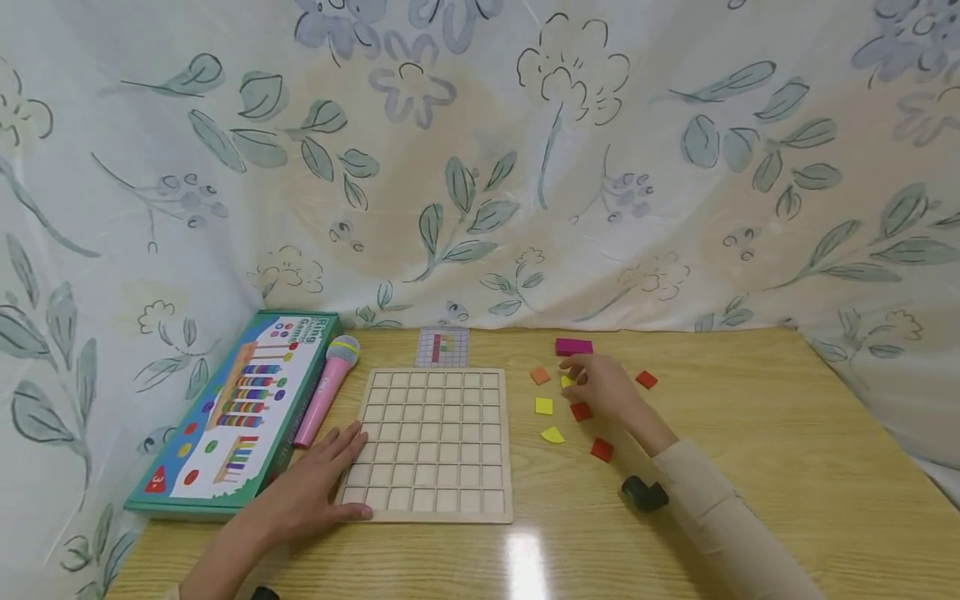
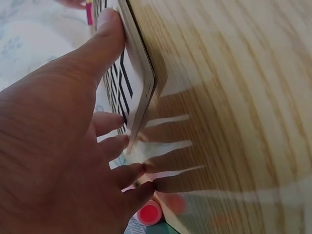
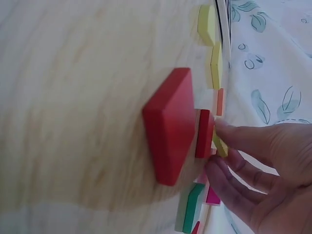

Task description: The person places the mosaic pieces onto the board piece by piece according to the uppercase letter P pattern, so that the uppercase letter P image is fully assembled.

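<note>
Head view | left hand (image 1: 315, 487) flat on gridded wooden board (image 1: 432, 444) | right hand (image 1: 603, 387) touching square tiles (image 1: 581, 411)

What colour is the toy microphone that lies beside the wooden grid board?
The toy microphone is pink with a silver head and a yellow-green ring; the head view shows it best.

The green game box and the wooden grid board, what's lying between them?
A pink toy microphone lies between the green game box and the wooden grid board, seen in the head view. The left hand rests on the board's near-left corner.
</note>
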Available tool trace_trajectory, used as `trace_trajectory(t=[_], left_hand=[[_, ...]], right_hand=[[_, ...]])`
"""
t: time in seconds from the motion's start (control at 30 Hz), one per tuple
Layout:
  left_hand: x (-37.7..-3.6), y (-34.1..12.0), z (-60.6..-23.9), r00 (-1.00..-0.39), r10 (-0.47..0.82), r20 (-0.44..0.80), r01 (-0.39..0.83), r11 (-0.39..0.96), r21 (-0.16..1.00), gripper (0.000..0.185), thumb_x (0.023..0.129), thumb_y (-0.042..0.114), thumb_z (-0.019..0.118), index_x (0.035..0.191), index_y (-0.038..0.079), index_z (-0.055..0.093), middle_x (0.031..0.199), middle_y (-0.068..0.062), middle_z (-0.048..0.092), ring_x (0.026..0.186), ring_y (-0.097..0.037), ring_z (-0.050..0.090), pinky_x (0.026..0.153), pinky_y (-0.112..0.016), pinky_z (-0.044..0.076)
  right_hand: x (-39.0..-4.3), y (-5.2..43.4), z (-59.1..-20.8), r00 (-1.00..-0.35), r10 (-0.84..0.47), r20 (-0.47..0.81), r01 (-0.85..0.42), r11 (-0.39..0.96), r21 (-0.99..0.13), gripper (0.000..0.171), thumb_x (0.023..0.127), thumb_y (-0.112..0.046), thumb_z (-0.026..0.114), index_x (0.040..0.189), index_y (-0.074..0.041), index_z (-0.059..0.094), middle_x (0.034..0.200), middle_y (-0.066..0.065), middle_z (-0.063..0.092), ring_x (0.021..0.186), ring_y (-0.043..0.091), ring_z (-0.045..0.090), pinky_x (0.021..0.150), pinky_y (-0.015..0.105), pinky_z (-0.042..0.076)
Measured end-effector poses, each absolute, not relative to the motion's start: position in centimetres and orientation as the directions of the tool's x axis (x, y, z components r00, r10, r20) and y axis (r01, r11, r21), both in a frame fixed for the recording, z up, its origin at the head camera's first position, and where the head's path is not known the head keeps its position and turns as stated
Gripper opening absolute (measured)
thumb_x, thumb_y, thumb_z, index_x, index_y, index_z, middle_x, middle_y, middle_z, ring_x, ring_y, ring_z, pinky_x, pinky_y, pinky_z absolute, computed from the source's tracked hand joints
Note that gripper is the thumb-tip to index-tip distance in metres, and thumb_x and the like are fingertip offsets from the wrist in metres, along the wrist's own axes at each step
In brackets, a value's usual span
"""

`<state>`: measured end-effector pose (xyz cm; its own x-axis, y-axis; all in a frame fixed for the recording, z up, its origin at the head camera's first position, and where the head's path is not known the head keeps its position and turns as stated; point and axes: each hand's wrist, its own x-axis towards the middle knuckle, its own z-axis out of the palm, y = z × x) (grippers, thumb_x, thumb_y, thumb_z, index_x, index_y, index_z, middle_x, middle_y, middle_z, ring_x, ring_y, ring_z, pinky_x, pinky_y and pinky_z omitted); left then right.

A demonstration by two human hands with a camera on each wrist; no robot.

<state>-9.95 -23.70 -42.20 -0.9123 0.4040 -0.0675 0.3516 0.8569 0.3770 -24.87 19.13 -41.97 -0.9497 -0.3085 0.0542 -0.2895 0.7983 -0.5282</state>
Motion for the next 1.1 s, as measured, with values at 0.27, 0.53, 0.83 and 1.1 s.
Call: trace_trajectory(t=[0.27, 0.53, 0.83, 1.1], left_hand=[[-9.7, -23.7, -42.6, -0.916, 0.398, -0.044, 0.356, 0.861, 0.363, 0.103, 0.079, 0.071, 0.062, 0.151, 0.004, 0.035, 0.158, -0.016, 0.028, 0.142, -0.047, 0.024, 0.109, -0.061, 0.03], [-9.5, -23.5, -42.5, -0.924, 0.381, -0.04, 0.341, 0.865, 0.368, 0.102, 0.078, 0.07, 0.063, 0.15, 0.002, 0.036, 0.158, -0.018, 0.028, 0.142, -0.047, 0.025, 0.111, -0.061, 0.028], [-9.2, -23.6, -42.5, -0.922, 0.387, -0.018, 0.355, 0.863, 0.358, 0.1, 0.08, 0.069, 0.061, 0.15, 0.002, 0.037, 0.157, -0.018, 0.029, 0.141, -0.046, 0.026, 0.111, -0.061, 0.028], [-9.3, -23.6, -42.7, -0.922, 0.387, -0.012, 0.356, 0.859, 0.368, 0.099, 0.081, 0.069, 0.061, 0.15, 0.003, 0.037, 0.158, -0.018, 0.028, 0.142, -0.046, 0.026, 0.112, -0.06, 0.026]], right_hand=[[-24.7, 18.9, -41.5, -0.955, -0.297, 0.013, -0.253, 0.788, -0.561, 0.04, 0.082, 0.0, 0.076, 0.121, 0.001, 0.065, 0.1, 0.012, 0.067, 0.086, 0.024, 0.061, 0.074, 0.037, 0.056], [-25.0, 18.8, -41.4, -0.944, -0.316, 0.095, -0.314, 0.772, -0.552, 0.034, 0.085, 0.003, 0.068, 0.119, 0.001, 0.067, 0.098, 0.012, 0.066, 0.094, 0.029, 0.063, 0.084, 0.046, 0.055], [-25.4, 16.8, -40.3, -0.887, -0.407, 0.219, -0.451, 0.658, -0.603, 0.035, 0.079, 0.007, 0.076, 0.112, 0.005, 0.067, 0.086, 0.01, 0.066, 0.083, 0.025, 0.067, 0.075, 0.038, 0.058], [-25.7, 14.5, -39.8, -0.889, -0.415, 0.193, -0.418, 0.565, -0.711, 0.034, 0.086, 0.002, 0.071, 0.119, 0.006, 0.065, 0.098, 0.012, 0.071, 0.089, 0.026, 0.068, 0.079, 0.039, 0.059]])
